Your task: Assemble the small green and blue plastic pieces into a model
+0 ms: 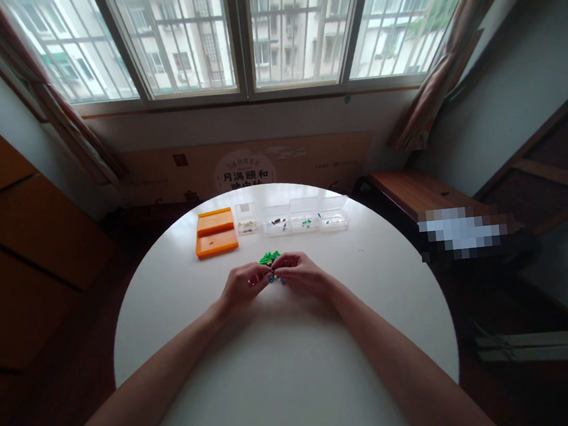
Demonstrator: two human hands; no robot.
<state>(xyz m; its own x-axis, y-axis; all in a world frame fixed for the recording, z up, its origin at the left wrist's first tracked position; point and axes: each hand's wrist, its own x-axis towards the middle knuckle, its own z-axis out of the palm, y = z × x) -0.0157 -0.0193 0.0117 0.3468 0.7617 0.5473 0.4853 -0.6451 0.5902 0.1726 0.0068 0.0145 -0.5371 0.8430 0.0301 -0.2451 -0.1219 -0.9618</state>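
Green-topped model (269,258) half-hidden by hands (243,281) (301,270)

Toy (269,257) partly hidden by left hand (245,282) and right hand (302,272), pieces (306,223) too small to tell, pixelated patch (461,229), table (261,389) cut off below

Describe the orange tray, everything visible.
Rectangular orange tray, open-topped and plastic-looking, with a darker step across its middle between far and near sections. One tiny piece lies in the near section. It rests flat on the white table, close beside a clear box, untouched by the left hand or right hand.
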